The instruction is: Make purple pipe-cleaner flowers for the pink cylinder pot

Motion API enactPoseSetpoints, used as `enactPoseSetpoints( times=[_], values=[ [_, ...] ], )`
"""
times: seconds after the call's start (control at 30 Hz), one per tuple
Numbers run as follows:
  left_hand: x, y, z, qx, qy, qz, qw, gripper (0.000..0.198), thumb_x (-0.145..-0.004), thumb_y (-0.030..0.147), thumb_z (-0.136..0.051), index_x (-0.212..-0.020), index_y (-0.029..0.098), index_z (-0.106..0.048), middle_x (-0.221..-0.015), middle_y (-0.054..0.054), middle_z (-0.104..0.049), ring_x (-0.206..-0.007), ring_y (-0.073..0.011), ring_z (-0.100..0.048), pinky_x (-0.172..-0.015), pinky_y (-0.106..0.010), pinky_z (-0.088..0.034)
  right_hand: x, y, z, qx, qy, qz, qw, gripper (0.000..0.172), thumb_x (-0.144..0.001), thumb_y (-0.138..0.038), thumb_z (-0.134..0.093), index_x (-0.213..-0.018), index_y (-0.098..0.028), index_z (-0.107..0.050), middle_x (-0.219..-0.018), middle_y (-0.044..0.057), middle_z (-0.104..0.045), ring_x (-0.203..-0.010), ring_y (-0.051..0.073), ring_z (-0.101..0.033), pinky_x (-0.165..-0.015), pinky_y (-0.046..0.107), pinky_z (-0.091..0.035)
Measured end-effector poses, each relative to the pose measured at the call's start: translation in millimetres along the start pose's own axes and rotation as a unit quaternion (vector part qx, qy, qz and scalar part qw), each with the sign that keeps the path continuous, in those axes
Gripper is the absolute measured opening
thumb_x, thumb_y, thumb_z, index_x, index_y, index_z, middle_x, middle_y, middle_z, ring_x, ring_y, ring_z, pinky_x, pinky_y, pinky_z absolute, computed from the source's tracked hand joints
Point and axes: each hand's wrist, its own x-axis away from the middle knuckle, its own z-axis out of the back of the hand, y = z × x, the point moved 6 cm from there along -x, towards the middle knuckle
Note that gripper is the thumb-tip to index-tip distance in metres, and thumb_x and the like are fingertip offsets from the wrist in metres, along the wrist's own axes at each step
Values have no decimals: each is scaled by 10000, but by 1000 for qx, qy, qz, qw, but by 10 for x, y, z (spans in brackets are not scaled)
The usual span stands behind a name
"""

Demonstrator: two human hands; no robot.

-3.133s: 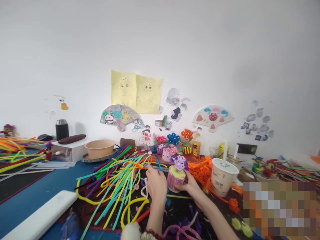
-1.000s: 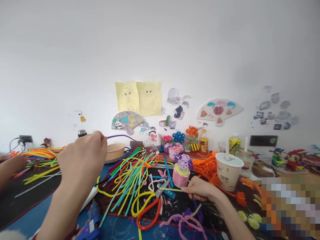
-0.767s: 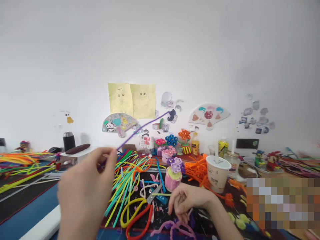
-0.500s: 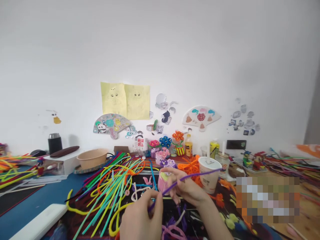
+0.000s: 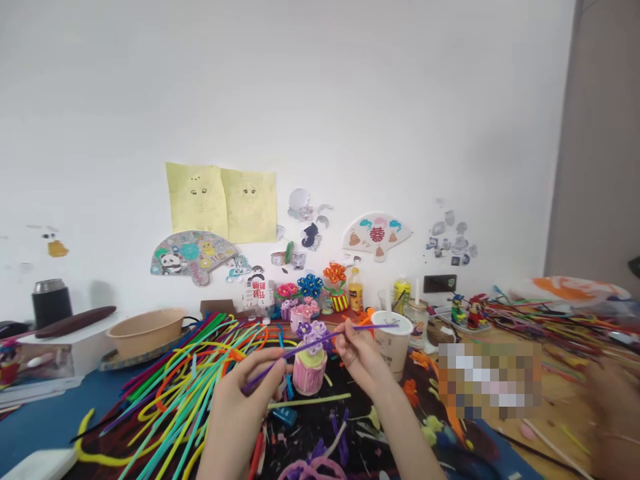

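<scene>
A long purple pipe cleaner point(image 5: 310, 344) stretches between my two hands, tilted up to the right. My left hand point(image 5: 253, 387) is closed with fingertips and thumb pinching its lower left part. With thumb and fingers, my right hand point(image 5: 357, 350) grips it farther right, and a free end sticks out past the fingers in front of the paper cup point(image 5: 395, 343). Just behind the pipe cleaner stands a small pink pot point(image 5: 309, 377) with a yellow-green top and purple and lilac pipe-cleaner flowers point(image 5: 314, 333).
Many coloured pipe cleaners point(image 5: 185, 393) lie at the left. Finished flower pots point(image 5: 339, 293) and a juice bottle point(image 5: 355, 291) line the wall. Purple and pink pieces point(image 5: 313, 469) lie at the front. Another person's blurred hand point(image 5: 613, 400) is at the far right.
My hands have moved apart, and the purple pipe cleaner now spans more openly between them. The view has turned to the right, and another person's hand now shows at the right edge.
</scene>
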Motion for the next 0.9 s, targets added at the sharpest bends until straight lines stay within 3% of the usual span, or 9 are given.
enactPoseSetpoints(
  times=[0.17, 0.3, 0.37, 0.47, 0.63, 0.8, 0.9],
  values=[
    [-73, 45, -214, 256, 1, -4, 967, 482, -527, 353, -874, -951, 178, -724, -824, -58, -730, -524, -61, -497, -473, -158, -379, -13, 100, -31, -29, 25, -33, 999, 284, -574, -227, -911, -707, -96, -697, -503, -35, -587, -400, 19, -505, -337, 74, -371],
    [-207, 91, -283, 326, -55, -14, 944, 522, -537, 335, -887, -1011, 201, -714, -932, -69, -725, -522, -38, -486, -473, -149, -390, -43, 65, 19, -72, 42, -24, 996, 198, -667, -144, -854, -729, -132, -667, -546, -57, -570, -430, -1, -495, -397, 38, -430],
    [-293, 102, -322, 311, -93, -25, 946, 542, -570, 346, -872, -1066, 213, -699, -972, -71, -716, -533, -42, -498, -501, -162, -417, -55, 27, 60, -93, 47, -14, 994, 184, -701, -103, -823, -721, -153, -647, -555, -69, -558, -437, -8, -488, -414, 16, -437],
    [-411, 77, -458, 219, -152, -68, 961, 486, -634, 374, -834, -1065, 194, -700, -835, -40, -687, -594, -82, -544, -571, -187, -453, -54, 8, 85, -110, 47, -15, 993, 191, -710, -79, -809, -728, -166, -641, -553, -76, -551, -425, -9, -483, -380, 10, -419],
    [-485, -36, -460, 152, -67, -168, 972, 271, -807, 408, -671, -1005, 226, -708, -969, -47, -676, -771, -132, -587, -698, -214, -472, 1, 44, -25, -123, 29, -55, 990, 188, -728, -42, -784, -743, -177, -654, -536, -81, -558, -436, -13, -507, -403, -5, -433],
    [-334, -1, -525, 47, -205, -218, 953, 286, -801, 362, -689, -1061, 246, -719, -834, -34, -699, -673, -139, -583, -639, -227, -466, 51, 142, -138, -101, 14, -110, 989, 124, -726, -106, -801, -713, -138, -682, -506, -71, -575, -403, -33, -483, -397, -26, -411],
    [-286, 24, -511, 17, -229, -250, 940, 178, -822, 325, -674, -959, 259, -766, -840, -40, -736, -735, -160, -639, -712, -239, -484, 57, 235, -129, -70, 22, -129, 989, 214, -606, -194, -885, -670, -118, -695, -515, -52, -620, -380, -31, -490, -367, -11, -408]
  ],
)
